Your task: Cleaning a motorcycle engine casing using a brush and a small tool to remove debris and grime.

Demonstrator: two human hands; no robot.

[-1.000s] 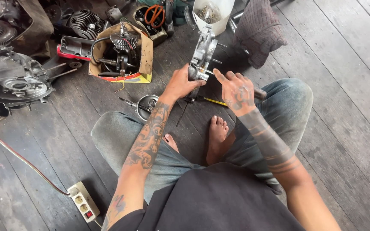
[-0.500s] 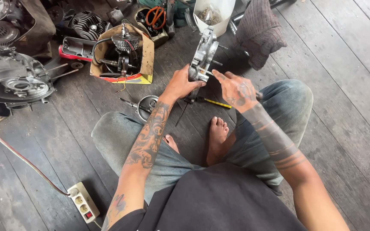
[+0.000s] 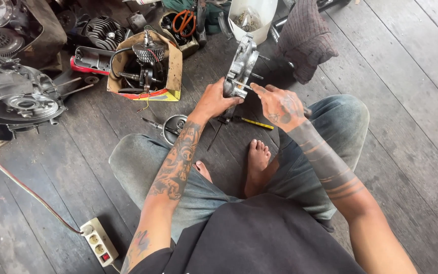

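Note:
I sit cross-legged on a dark wooden floor. My left hand (image 3: 216, 101) grips the lower end of a grey metal engine casing (image 3: 241, 66) that stands upright on the floor in front of me. My right hand (image 3: 279, 106) rests against the casing's right side, with a finger stretched out to it and a thin tool held in the fist. A yellow-handled screwdriver (image 3: 253, 123) lies on the floor just below both hands. A small round metal part (image 3: 174, 127) lies by my left knee.
A cardboard box (image 3: 146, 68) with gears and a crankshaft stands at the back left. A large engine case (image 3: 19, 99) lies far left. A white bucket (image 3: 252, 18) and a dark cloth (image 3: 305, 38) sit behind the casing. A power strip (image 3: 99, 242) lies front left.
My right hand has closed in on the casing's side. The view has shifted slightly; the casing stays upright in my left hand.

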